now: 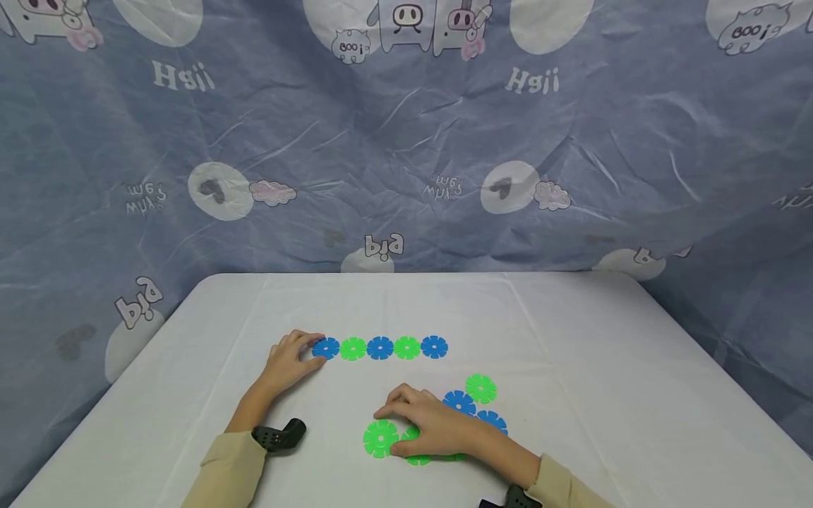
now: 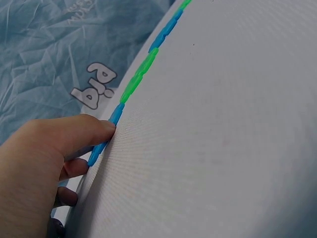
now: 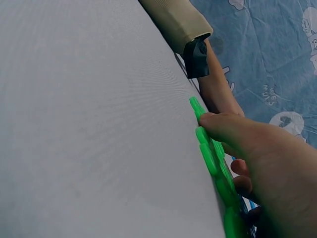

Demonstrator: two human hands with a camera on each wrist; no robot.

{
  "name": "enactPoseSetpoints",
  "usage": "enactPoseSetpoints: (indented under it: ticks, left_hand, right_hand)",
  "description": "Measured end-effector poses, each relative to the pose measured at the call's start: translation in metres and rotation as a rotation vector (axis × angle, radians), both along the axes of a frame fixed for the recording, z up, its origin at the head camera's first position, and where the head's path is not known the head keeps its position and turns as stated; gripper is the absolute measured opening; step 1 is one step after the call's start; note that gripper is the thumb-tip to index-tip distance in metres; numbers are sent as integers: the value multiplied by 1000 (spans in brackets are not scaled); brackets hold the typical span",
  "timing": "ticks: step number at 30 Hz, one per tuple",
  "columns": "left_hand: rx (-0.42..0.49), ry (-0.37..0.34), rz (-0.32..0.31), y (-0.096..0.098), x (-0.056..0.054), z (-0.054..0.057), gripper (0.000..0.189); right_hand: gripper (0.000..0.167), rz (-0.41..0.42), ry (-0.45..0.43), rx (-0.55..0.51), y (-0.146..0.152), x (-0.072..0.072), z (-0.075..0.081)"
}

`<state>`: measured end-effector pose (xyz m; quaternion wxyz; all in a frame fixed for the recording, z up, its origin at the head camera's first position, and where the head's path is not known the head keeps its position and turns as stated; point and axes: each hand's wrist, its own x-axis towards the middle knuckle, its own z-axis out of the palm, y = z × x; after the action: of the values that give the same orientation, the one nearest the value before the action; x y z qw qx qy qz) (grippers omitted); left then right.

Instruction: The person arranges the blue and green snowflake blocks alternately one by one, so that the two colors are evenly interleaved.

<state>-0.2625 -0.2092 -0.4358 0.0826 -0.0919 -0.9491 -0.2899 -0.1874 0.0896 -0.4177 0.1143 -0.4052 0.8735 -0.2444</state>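
A straight row of flat, notched plastic snowflake discs, blue and green by turns, lies across the table. My left hand pinches the blue disc at the row's left end between thumb and fingers; the left wrist view shows the thumb on this blue disc. Nearer the front, my right hand has thumb and index finger around the edge of a green disc. In the right wrist view the thumb rests on that green disc. Other green discs lie partly hidden under the right hand.
Beside the right hand lie two blue discs and a loose green disc. A white cloth covers the table. Behind it hangs a blue-grey printed curtain. Both wrists wear a black camera strap.
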Motion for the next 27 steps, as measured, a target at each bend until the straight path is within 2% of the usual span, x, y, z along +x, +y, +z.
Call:
enactPoseSetpoints:
  ticks: [14, 20, 27]
  left_hand:
    - [-5, 0, 3, 1, 2, 1, 46]
    - [-5, -4, 3, 1, 1, 1, 46]
    - [-11, 0, 5, 1, 1, 1, 46]
  right_hand:
    - [40, 30, -9, -37, -1, -1, 2]
    - [39, 18, -124, -110, 0, -3, 1]
    - [31, 49, -235, -220, -1, -4, 3]
